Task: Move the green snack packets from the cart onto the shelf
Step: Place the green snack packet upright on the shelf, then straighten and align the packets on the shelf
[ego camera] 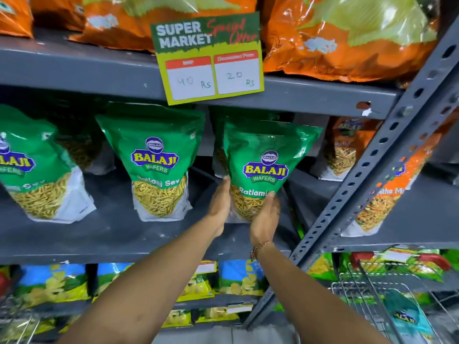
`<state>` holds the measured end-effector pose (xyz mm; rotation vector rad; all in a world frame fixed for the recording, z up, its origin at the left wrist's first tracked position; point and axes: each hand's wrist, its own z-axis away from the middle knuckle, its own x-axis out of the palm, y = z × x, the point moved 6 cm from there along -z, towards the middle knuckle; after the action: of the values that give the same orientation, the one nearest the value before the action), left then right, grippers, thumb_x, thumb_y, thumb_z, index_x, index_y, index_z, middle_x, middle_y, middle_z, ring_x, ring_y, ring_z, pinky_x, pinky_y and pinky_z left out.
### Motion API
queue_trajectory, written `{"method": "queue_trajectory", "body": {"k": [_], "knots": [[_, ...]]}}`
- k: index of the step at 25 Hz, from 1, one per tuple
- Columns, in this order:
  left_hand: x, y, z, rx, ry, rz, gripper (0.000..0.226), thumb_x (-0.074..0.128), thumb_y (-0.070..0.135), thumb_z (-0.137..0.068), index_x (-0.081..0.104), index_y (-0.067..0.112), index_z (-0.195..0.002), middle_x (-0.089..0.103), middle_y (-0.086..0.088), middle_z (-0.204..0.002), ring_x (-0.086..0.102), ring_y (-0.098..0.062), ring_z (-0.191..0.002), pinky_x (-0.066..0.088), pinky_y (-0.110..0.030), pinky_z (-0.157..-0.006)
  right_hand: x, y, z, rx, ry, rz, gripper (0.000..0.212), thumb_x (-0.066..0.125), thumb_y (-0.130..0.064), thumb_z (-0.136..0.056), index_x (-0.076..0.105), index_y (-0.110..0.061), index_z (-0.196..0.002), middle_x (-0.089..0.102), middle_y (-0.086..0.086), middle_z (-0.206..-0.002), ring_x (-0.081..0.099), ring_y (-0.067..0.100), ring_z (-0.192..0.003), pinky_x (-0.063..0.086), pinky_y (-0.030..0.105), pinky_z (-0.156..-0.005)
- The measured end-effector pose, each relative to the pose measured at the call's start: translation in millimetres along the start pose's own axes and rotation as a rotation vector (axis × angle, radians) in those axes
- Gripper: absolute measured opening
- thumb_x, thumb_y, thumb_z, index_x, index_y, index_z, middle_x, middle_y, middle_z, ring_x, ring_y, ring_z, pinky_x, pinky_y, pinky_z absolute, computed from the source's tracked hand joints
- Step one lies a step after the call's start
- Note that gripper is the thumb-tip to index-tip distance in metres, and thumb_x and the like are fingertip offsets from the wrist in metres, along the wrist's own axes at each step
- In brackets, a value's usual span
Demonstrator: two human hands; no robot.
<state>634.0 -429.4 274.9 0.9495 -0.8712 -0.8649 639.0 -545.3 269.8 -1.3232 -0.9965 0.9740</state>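
Note:
A green snack packet (264, 160) stands upright on the grey middle shelf (119, 234), held at its lower part by both hands. My left hand (221, 207) presses its left side and my right hand (264, 219) cups its lower right corner. Another green packet stands right behind it, mostly hidden. Two more green packets stand on the same shelf, one (155, 160) in the middle and one (32, 170) at the far left. The wire cart (377, 294) sits at the lower right with a green packet (403, 314) lying in it.
Orange packets (347, 33) fill the shelf above, which carries a green and yellow price sign (208, 58). A slotted grey upright (372, 157) slants down the right side, with orange packets (345, 150) beyond it. Blue and yellow packets (238, 279) line the shelf below.

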Motion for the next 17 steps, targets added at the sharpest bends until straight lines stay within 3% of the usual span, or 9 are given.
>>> {"method": "queue_trajectory", "body": {"k": [3, 5, 6, 8, 11, 13, 14, 16, 17], "knots": [[-48.0, -5.5, 15.6, 0.127, 0.143, -0.008, 0.033, 0.035, 0.031, -0.096, 0.059, 0.019, -0.115, 0.056, -0.008, -0.130, 0.051, -0.018, -0.122, 0.037, -0.033, -0.102, -3.6, 10.5, 18.6, 0.104, 0.259, 0.056, 0.062, 0.031, -0.051, -0.083, 0.055, -0.002, -0.112, 0.057, 0.028, -0.119, 0.049, 0.041, -0.113, 0.040, 0.053, -0.100], [-112.6, -0.6, 39.6, 0.338, 0.353, 0.084, 0.029, 0.039, 0.020, -0.096, 0.060, 0.021, -0.075, 0.066, -0.009, -0.086, 0.062, -0.014, -0.080, 0.043, -0.033, -0.078, 17.3, 18.5, 65.5, 0.149, 0.315, 0.129, 0.044, 0.038, -0.038, -0.092, 0.057, 0.002, -0.087, 0.059, 0.027, -0.094, 0.052, 0.039, -0.094, 0.040, 0.046, -0.085], [-145.4, 6.4, 54.6, 0.422, 0.491, 0.075, 0.034, 0.039, 0.019, -0.096, 0.052, 0.022, -0.065, 0.060, -0.004, -0.069, 0.057, -0.011, -0.065, 0.041, -0.033, -0.071, 37.5, 17.8, 92.8, 0.125, 0.184, 0.094, 0.033, 0.040, -0.031, -0.094, 0.051, -0.007, -0.073, 0.054, 0.018, -0.077, 0.048, 0.032, -0.081, 0.036, 0.039, -0.074], [-222.4, 34.1, 84.4, 0.531, 0.781, 0.101, 0.031, 0.036, 0.017, -0.096, 0.045, 0.020, -0.066, 0.050, -0.004, -0.065, 0.050, -0.014, -0.064, 0.039, -0.035, -0.071, 106.7, 7.1, 149.5, 0.026, -0.225, 0.053, 0.030, 0.042, -0.024, -0.095, 0.038, -0.021, -0.065, 0.042, -0.002, -0.063, 0.041, 0.014, -0.066, 0.028, 0.029, -0.063], [-342.3, 70.9, 88.7, 0.591, 1.068, 0.174, 0.020, 0.036, 0.002, -0.093, 0.055, -0.003, -0.095, 0.058, -0.026, -0.095, 0.051, -0.035, -0.092, 0.037, -0.028, -0.078, 215.8, -27.3, 198.7, -0.225, -0.585, 0.065, 0.013, 0.047, -0.021, -0.093, 0.054, -0.021, -0.082, 0.051, -0.007, -0.075, 0.044, -0.004, -0.068, 0.038, 0.015, -0.068], [-405.8, 97.1, 63.7, 0.561, 0.997, 0.197, 0.030, 0.035, -0.006, -0.090, 0.047, -0.013, -0.118, 0.052, -0.028, -0.112, 0.046, -0.037, -0.100, 0.038, -0.025, -0.084, 282.1, -57.7, 207.3, -0.298, -0.606, 0.031, 0.022, 0.048, -0.023, -0.092, 0.058, -0.010, -0.107, 0.060, 0.004, -0.103, 0.050, 0.001, -0.092, 0.039, 0.010, -0.090], [-422.4, 107.2, 47.7, 0.538, 0.893, 0.232, 0.034, 0.036, -0.005, -0.091, 0.043, -0.010, -0.123, 0.049, -0.020, -0.111, 0.042, -0.031, -0.098, 0.038, -0.031, -0.090, 304.2, -69.6, 203.2, -0.305, -0.590, 0.021, 0.031, 0.048, -0.025, -0.090, 0.056, -0.004, -0.112, 0.061, 0.013, -0.112, 0.053, 0.010, -0.100, 0.041, 0.022, -0.097], [-442.5, 134.6, 21.7, 0.504, 0.674, 0.206, 0.035, 0.038, 0.006, -0.095, 0.044, -0.004, -0.127, 0.046, -0.007, -0.114, 0.041, -0.019, -0.103, 0.036, -0.034, -0.098, 337.0, -84.2, 190.1, -0.284, -0.523, 0.045, 0.035, 0.050, -0.027, -0.087, 0.057, 0.001, -0.107, 0.065, 0.024, -0.106, 0.057, 0.024, -0.095, 0.045, 0.042, -0.090], [-445.7, 147.8, 11.2, 0.501, 0.586, 0.155, 0.030, 0.040, 0.010, -0.095, 0.050, -0.001, -0.121, 0.052, -0.006, -0.112, 0.046, -0.016, -0.102, 0.037, -0.033, -0.096, 343.6, -87.6, 180.8, -0.252, -0.479, 0.053, 0.029, 0.053, -0.023, -0.088, 0.060, 0.002, -0.102, 0.065, 0.024, -0.096, 0.057, 0.025, -0.088, 0.044, 0.042, -0.083]]}}
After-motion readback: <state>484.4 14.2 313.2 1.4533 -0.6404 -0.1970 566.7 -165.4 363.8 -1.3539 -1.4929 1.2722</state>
